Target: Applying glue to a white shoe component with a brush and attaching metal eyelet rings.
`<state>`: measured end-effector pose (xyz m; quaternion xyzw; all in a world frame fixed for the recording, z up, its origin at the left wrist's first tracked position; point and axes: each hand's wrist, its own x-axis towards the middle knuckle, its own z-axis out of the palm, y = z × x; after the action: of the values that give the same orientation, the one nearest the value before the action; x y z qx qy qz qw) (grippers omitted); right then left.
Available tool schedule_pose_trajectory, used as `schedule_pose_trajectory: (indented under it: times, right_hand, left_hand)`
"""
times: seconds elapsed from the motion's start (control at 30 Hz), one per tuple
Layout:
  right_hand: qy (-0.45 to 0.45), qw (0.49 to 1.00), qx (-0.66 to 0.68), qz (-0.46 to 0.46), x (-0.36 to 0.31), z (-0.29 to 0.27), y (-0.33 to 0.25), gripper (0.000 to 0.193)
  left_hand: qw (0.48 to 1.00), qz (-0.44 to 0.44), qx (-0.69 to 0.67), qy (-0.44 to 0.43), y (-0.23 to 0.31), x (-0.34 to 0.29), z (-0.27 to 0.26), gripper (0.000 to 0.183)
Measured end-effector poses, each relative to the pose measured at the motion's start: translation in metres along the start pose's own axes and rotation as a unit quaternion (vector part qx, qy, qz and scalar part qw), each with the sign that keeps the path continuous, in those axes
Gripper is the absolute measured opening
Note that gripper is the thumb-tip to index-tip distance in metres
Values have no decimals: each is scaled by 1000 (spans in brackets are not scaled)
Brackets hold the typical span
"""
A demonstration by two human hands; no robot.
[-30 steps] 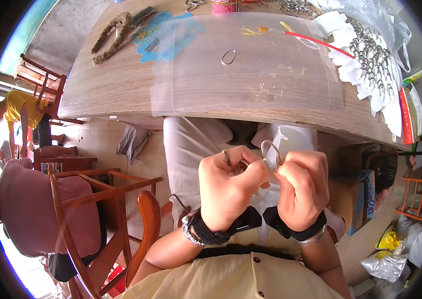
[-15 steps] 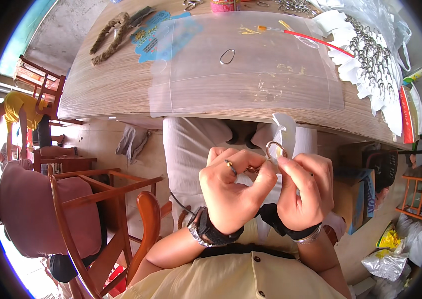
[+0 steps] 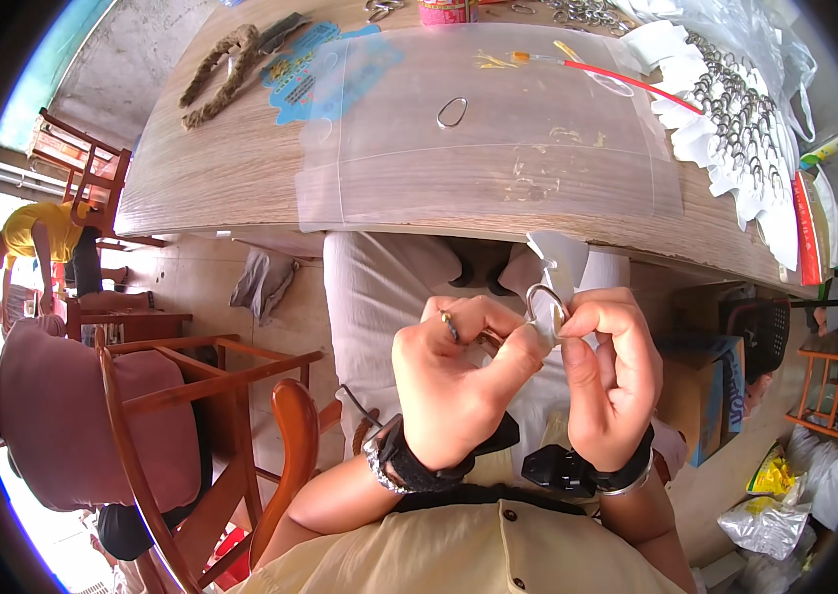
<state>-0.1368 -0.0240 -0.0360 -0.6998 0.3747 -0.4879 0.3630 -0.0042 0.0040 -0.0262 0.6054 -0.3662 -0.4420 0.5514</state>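
Observation:
Above my lap, my left hand (image 3: 459, 386) pinches a metal teardrop ring (image 3: 545, 288) between thumb and forefinger. A white paper-like piece (image 3: 562, 259) passes through or behind the ring; which of these I cannot tell. On the ring's right side my right hand (image 3: 613, 381) is closed, thumb and forefinger pinching at the white piece by the ring's edge. The fingers hide the ring's lower part. A similar teardrop ring (image 3: 452, 112) lies alone on the clear plastic sheet (image 3: 409, 178) on the table.
Many metal rings on white pieces (image 3: 736, 119) lie along the wooden table's (image 3: 211, 188) right side. A red-handled brush (image 3: 627, 81), a blue card (image 3: 290, 94) and a brown fibre loop (image 3: 209, 84) lie farther back. A wooden chair (image 3: 231, 396) with a seated person stands left.
My right hand has turned and its fingers have shifted at the ring's right edge, with the thumb now lower. The white piece has tilted and moved slightly left. My left hand has barely moved.

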Motion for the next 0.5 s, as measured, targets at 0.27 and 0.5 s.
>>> schedule_pose_trajectory:
  times: [0.27,0.5]
  right_hand:
    - [7,997,22,79,1,1,-1,11]
    - [23,997,-3,78,3,-5,-7,14]
  left_hand:
    - [925,302,231,16,-8,6,-4,13]
    - [929,292,227,12,-9,6,-2,12]
